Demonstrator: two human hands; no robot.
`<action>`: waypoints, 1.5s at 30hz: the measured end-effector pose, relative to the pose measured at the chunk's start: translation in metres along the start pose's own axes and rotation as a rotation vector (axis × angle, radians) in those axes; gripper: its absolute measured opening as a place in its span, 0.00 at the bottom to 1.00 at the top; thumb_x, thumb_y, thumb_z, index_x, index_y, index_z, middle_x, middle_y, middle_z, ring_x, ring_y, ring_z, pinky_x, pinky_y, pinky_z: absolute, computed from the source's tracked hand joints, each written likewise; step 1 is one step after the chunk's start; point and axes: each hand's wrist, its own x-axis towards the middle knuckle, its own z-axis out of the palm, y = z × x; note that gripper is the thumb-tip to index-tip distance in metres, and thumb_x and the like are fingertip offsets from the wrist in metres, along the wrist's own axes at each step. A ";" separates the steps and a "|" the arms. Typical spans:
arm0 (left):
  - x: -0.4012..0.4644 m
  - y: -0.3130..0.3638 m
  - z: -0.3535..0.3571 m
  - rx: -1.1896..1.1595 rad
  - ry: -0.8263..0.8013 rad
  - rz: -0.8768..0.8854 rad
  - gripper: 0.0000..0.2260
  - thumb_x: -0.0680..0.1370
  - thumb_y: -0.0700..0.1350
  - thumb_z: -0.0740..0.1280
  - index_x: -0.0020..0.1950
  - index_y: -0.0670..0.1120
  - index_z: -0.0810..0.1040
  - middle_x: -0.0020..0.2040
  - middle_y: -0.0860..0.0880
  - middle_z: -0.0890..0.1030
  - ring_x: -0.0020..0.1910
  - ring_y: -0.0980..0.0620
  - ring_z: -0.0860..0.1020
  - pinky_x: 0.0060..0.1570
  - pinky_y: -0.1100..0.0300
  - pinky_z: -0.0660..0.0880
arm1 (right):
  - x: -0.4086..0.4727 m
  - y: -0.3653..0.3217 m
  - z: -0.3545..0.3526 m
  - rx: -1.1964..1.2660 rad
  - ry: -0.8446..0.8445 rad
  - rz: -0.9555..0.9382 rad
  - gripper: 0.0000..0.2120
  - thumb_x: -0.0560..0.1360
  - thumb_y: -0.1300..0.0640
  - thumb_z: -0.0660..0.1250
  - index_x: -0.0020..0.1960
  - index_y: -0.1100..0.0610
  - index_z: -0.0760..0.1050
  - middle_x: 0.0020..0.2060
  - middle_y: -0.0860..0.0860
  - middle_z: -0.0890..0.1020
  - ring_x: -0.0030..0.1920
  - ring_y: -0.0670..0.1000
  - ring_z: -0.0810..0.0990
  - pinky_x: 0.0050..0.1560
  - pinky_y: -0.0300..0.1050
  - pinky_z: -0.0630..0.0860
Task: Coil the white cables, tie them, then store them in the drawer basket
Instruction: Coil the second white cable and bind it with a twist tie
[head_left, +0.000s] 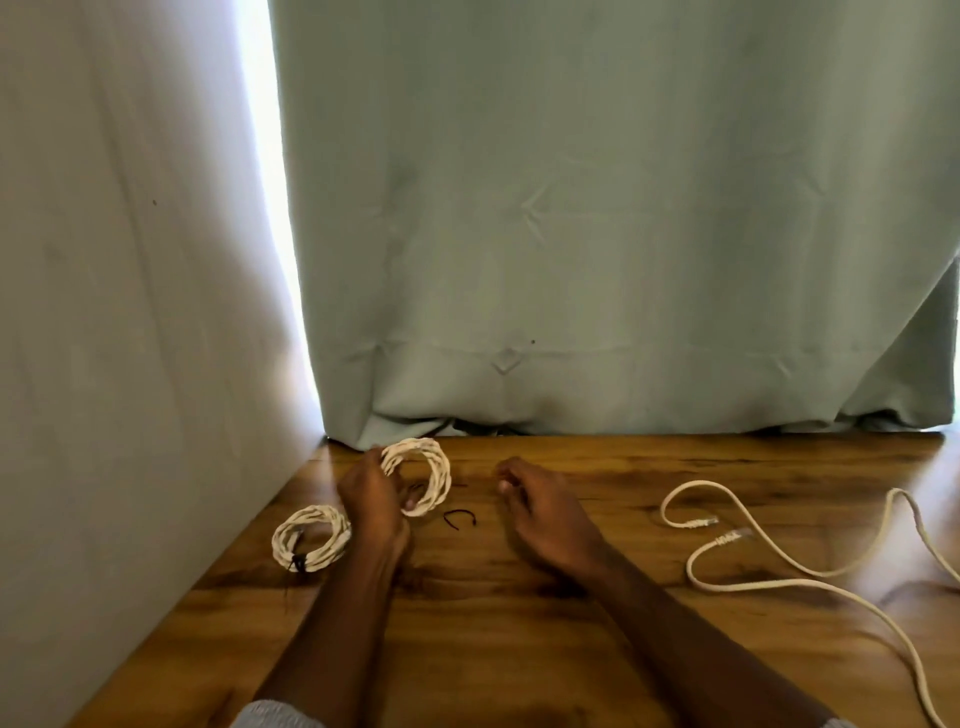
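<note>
Head view: wooden desk (519, 649) runs from a pale wall (130, 312) on the left to a grey-green curtain (597, 234) hanging along the far edge, hem touching the desktop. Left hand (374, 501) sits near the far-left corner, fingers curled round a coiled white cable (421, 475), gripping the coil's left side; the coil stands tilted up off the wood, its far rim just beside the curtain hem. A second coiled cable (310, 538) lies flat by the left edge, close to the wall & just left of the left wrist, w/ a dark tie (298, 562) wrapped on its near side. Right hand (535, 512) hovers near the middle of the desk, fingers loosely curled w/ thumb and fingertips drawn close together; whether they pinch anything cannot be told (too small, blurred). Between the hands, on the wood, a loose dark tie (460, 517) lies bent in a U, apart from both hands; another dark bit shows behind the held coil, unclear. Toward the right edge a loose white cable (779, 582) snakes uncoiled, both plug ends (714, 530) lying near each other, the rest trailing off the near-right corner. Bare wood spans the near-centre, between the forearms and out to the loose cable. Grey sleeve cuffs (275, 714) show at the near edge.
</note>
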 end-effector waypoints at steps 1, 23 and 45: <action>0.005 -0.001 -0.004 0.019 0.027 0.024 0.12 0.79 0.45 0.63 0.36 0.44 0.73 0.28 0.44 0.68 0.23 0.50 0.65 0.23 0.62 0.62 | 0.002 0.003 0.002 -0.037 -0.040 0.020 0.08 0.83 0.54 0.61 0.58 0.50 0.78 0.51 0.47 0.82 0.50 0.44 0.78 0.50 0.40 0.73; 0.037 0.002 -0.004 -0.082 0.097 0.090 0.11 0.77 0.42 0.61 0.37 0.39 0.74 0.23 0.47 0.65 0.20 0.51 0.64 0.24 0.61 0.64 | 0.067 -0.030 0.085 -0.079 -0.050 0.198 0.07 0.78 0.55 0.69 0.53 0.51 0.85 0.49 0.46 0.86 0.48 0.45 0.82 0.53 0.46 0.80; -0.096 -0.069 0.107 0.460 -0.695 -0.332 0.06 0.78 0.45 0.64 0.43 0.46 0.76 0.24 0.51 0.62 0.20 0.55 0.57 0.24 0.66 0.56 | -0.009 0.048 -0.086 0.404 0.452 0.278 0.07 0.70 0.67 0.77 0.44 0.57 0.86 0.37 0.49 0.87 0.39 0.49 0.86 0.42 0.39 0.81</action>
